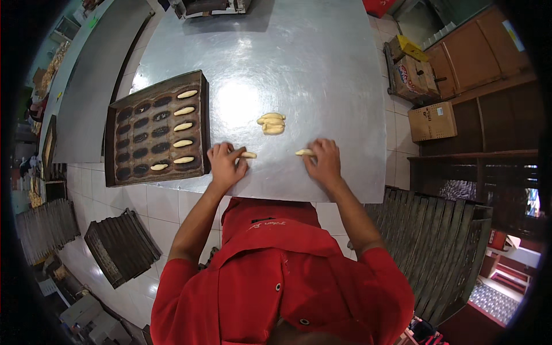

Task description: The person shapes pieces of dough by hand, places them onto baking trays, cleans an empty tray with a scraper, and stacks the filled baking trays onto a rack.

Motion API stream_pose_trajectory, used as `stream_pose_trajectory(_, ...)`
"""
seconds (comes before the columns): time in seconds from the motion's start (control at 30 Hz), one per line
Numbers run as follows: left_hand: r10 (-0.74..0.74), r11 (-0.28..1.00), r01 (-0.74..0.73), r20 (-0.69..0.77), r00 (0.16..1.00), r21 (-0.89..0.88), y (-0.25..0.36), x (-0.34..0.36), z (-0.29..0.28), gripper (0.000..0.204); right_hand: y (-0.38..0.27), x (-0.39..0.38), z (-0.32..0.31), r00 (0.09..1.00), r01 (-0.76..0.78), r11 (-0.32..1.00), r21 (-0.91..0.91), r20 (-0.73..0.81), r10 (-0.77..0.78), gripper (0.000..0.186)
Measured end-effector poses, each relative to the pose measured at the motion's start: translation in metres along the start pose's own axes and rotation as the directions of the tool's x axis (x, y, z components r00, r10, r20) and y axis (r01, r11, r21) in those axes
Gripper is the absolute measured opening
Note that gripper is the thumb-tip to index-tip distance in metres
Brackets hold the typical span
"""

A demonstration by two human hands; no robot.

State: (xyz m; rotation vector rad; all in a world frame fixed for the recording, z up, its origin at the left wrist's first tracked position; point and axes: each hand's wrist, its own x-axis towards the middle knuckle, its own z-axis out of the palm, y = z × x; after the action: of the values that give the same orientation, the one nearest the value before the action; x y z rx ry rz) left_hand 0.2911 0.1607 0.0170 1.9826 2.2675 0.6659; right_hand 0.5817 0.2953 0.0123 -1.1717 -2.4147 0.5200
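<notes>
My left hand is closed round one end of a small pale dough roll near the front edge of the metal table. Opposite it, my right hand pinches another dough roll whose tip points left. A gap of bare metal lies between the two rolls. Farther back, a little pile of dough rolls rests on the table. Left of my left hand stands a dark baking pan with oval hollows. Its right column carries several dough rolls, and one more roll lies in the nearest row beside that column.
The shiny metal table spreads out ahead; the pan overhangs its left edge. A machine-like box stands at the far edge. Stacks of dark pans are on the floor to the right, with another stack at left. Cardboard boxes stand beyond the right edge.
</notes>
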Motion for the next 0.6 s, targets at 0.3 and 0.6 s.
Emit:
stream_pose_trajectory(0.3,0.033,0.981,-0.042,0.053,0.998,0.187,0.029,0.006,0.05,0.067,-0.037,-0.002,0.037,0.982,0.04,0.955,-0.294,0.187,0.016,0.082)
stream_pose_trajectory(0.6,0.006,0.978,-0.031,0.122,0.992,0.207,0.025,0.016,0.038,0.066,-0.051,0.013,0.051,0.979,0.11,0.958,-0.264,0.193,-0.059,0.088)
